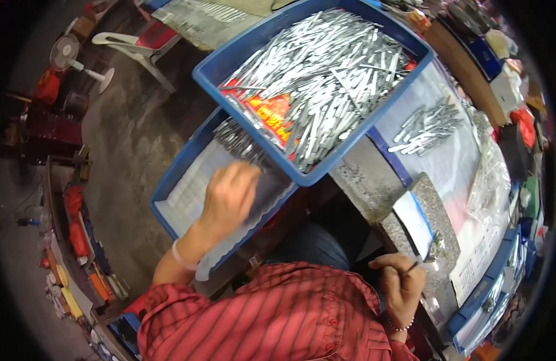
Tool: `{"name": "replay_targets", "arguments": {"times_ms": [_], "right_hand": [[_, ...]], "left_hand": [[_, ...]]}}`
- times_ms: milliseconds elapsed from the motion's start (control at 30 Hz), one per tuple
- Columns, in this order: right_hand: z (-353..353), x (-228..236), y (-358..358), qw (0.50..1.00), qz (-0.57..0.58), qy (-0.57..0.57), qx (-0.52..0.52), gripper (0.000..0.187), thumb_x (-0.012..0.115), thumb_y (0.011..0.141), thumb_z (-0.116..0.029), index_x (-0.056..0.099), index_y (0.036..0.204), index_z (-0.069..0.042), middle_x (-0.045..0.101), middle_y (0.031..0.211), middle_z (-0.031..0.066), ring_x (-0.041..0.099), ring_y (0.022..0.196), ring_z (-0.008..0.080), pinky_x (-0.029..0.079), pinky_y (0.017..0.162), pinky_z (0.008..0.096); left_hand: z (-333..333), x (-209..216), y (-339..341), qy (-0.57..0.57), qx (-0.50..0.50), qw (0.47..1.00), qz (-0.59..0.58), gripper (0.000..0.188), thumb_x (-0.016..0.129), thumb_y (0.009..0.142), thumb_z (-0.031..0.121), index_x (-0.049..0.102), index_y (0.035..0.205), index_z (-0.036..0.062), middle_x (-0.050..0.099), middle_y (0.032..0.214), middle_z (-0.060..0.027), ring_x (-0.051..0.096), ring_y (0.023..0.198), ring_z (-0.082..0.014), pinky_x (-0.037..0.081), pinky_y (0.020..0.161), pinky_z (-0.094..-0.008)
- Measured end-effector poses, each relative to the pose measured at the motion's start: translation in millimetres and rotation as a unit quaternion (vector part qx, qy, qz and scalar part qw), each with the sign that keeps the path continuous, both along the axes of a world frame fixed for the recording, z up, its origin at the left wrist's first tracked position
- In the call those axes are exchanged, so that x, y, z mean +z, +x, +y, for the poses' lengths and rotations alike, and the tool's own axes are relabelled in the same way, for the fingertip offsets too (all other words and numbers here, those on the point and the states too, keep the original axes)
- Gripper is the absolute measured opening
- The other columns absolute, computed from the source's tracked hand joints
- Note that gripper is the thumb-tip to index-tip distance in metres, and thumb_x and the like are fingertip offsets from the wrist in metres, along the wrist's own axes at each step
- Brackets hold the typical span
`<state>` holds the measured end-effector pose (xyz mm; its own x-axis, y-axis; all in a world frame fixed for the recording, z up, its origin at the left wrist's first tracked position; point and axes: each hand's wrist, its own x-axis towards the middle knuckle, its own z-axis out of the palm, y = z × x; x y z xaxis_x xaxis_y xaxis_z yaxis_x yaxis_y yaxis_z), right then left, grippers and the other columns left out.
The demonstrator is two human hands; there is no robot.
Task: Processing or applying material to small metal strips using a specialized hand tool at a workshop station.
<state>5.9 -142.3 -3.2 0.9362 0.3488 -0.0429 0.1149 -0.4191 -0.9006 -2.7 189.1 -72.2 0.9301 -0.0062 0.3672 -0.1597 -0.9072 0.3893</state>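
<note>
My left hand (pixel 229 192) hangs over a lower blue tray (pixel 169 219), fingers curled together; anything inside them is hidden. In that tray dark metal strips (pixel 237 142) lie at the far end, beside a pale lining. At the right, close to my body, my right hand (pixel 401 286) pinches a small dark thin piece (pixel 413 265) by a worktable edge. A larger blue tray (pixel 254 133), heaped with slim silvery metal strips (pixel 335 72), stands above and partly covers the lower one. Red paper with yellow print (pixel 270 113) shows under the strips.
Loose metal strips (pixel 427 126) lie on the worktable at the right, near a crumpled plastic bag (pixel 490 180). A stone-like block (pixel 441 225) and a blue box (pixel 485 301) sit nearer. At the left are a white chair (pixel 146 47) and a fan (pixel 65 53).
</note>
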Motion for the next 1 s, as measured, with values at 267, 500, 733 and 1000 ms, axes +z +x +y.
{"name": "replay_targets", "arguments": {"times_ms": [267, 500, 733, 1000], "right_hand": [[-21, 1, -4, 0.993, 0.002, -0.002, 0.121, 0.016, 0.060, 0.079, 0.001, 0.067, 0.093, -0.003, 0.067, 0.085, 0.0107, 0.066, 0.068, 0.0212, 0.050, 0.059, 0.0297], [-56, -1, -33, 0.999, 0.002, 0.031, 0.029, 0.015, 0.064, 0.078, 0.000, 0.065, 0.092, -0.003, 0.065, 0.082, 0.0108, 0.065, 0.067, 0.0231, 0.050, 0.057, 0.0290], [-84, -10, -45, 0.988, 0.116, 0.050, -0.092, 0.014, 0.058, 0.081, 0.004, 0.067, 0.091, 0.000, 0.067, 0.080, 0.0089, 0.062, 0.063, 0.0141, 0.047, 0.058, 0.0247], [-97, -14, -30, 0.991, 0.117, 0.050, -0.032, 0.015, 0.056, 0.083, 0.004, 0.067, 0.092, 0.002, 0.068, 0.085, 0.0127, 0.066, 0.071, 0.0154, 0.051, 0.065, 0.0252]], "left_hand": [[-123, 158, -18, -0.110, -0.322, 0.933, -0.115, 0.027, 0.065, 0.077, 0.019, 0.068, 0.099, 0.0040, 0.062, 0.106, -0.0171, 0.063, 0.090, -0.0266, 0.049, 0.069, -0.0408], [-221, 172, 21, -0.462, -0.490, 0.725, -0.142, 0.019, 0.054, 0.083, 0.017, 0.064, 0.080, 0.0011, 0.055, 0.073, -0.0042, 0.049, 0.058, -0.0160, 0.043, 0.054, -0.0305], [-273, 184, 39, -0.629, -0.567, 0.407, 0.343, 0.017, 0.048, 0.080, 0.002, 0.064, 0.081, -0.0055, 0.065, 0.076, -0.0182, 0.065, 0.072, -0.0284, 0.050, 0.065, -0.0367], [-258, 214, 85, -0.358, -0.572, 0.382, 0.632, 0.034, 0.038, 0.102, 0.025, 0.049, 0.119, -0.0031, 0.061, 0.104, -0.0187, 0.058, 0.094, -0.0260, 0.046, 0.082, -0.0345]]}}
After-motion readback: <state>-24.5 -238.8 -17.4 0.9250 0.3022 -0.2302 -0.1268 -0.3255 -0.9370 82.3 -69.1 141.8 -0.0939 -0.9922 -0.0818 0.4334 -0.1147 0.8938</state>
